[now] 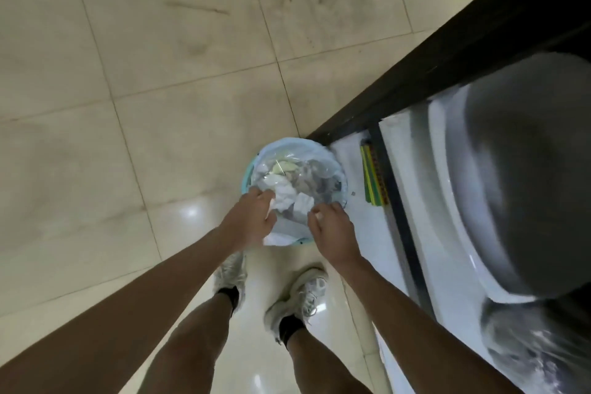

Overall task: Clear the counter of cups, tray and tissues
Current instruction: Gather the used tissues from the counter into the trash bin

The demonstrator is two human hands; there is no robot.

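Note:
A small round bin (246, 176) with a light blue rim and a clear plastic liner stands on the floor beside the dark counter base. Crumpled white tissues (289, 193) and other rubbish lie inside it. Both hands hover over the near side of the bin. My left hand (252, 217) has its fingers curled, pinching a white scrap of tissue at the fingertips. My right hand (332, 230) is palm down with bent fingers, and a small white patch shows by the thumb. What that hand holds is unclear. No cups or tray are in view.
The dark counter edge (447, 51) runs diagonally at the upper right. Below it are a blurred grey rounded object (524, 169) and a white ledge. A green and yellow striped item (372, 176) lies right of the bin. My shoes (297, 297) stand on the glossy beige tiles.

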